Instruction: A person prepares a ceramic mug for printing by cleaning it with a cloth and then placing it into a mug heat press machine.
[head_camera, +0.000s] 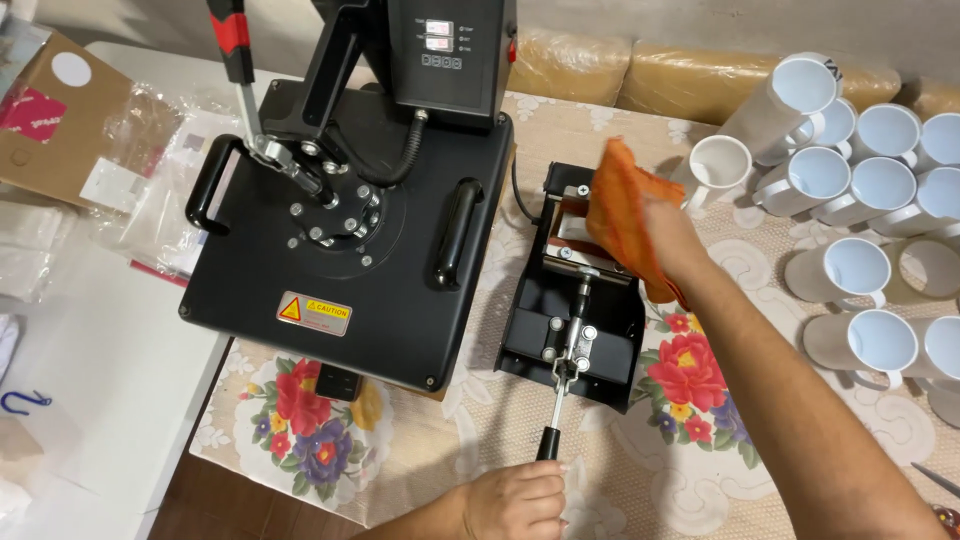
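Large black heat press crowds mug press on left — white mugs block right; floral cloth in front open.

A large black heat press stands left — white mugs crowd the floral tablecloth at right.

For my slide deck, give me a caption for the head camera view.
Left hand grips the mug press lever; right hand holds an orange cloth at its clamp.

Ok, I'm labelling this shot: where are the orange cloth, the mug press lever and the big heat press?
orange cloth (618, 205), head view, middle of the fold.
lever (556, 408), head view, bare metal rod.
heat press (400, 300), head view, flat black top.
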